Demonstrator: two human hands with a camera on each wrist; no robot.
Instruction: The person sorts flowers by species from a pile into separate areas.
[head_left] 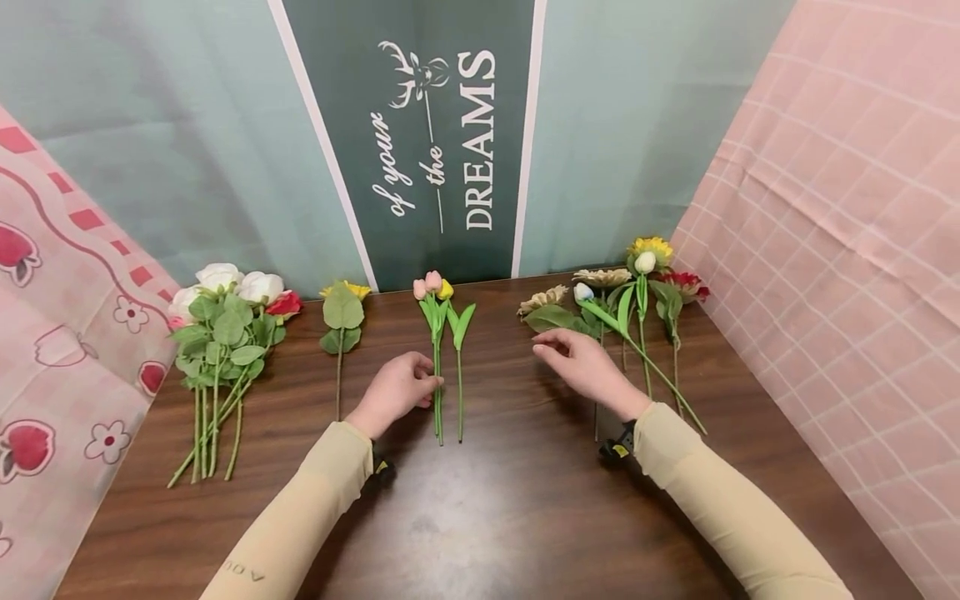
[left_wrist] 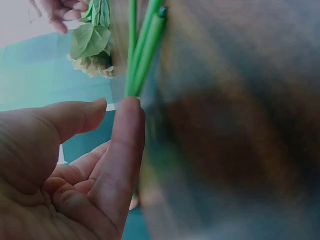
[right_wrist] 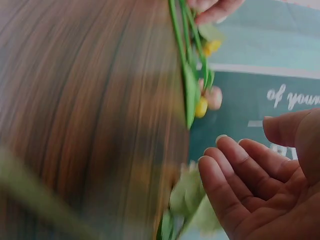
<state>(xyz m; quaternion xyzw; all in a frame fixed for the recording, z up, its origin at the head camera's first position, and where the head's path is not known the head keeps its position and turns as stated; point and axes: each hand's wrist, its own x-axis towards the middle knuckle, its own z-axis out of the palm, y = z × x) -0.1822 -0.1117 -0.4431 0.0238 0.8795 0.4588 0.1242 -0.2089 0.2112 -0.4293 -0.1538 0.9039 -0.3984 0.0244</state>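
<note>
My left hand [head_left: 397, 390] is at the lower stems of a small group of tulips on the table, with pink tulips [head_left: 432, 282] and a yellow tulip [head_left: 446, 289] at the top. In the left wrist view, the index fingertip is right at the green stems [left_wrist: 142, 50], and the thumb stands apart from it. My right hand [head_left: 590, 372] hovers with relaxed fingers near a blue-and-white tulip [head_left: 583, 292] and beige flowers [head_left: 602, 277]; its palm and fingers [right_wrist: 240, 170] hold nothing. Close by lie a white tulip [head_left: 645, 262], a sunflower [head_left: 651, 245] and a red flower [head_left: 684, 285].
On the brown table [head_left: 465, 525], a bunch of white roses [head_left: 261, 287] with a red rose [head_left: 284, 303] lies at the left. One yellow flower [head_left: 352, 291] lies between it and the tulips. A green curtain [head_left: 615, 125] backs the table; pink cloth [head_left: 840, 208] borders both sides.
</note>
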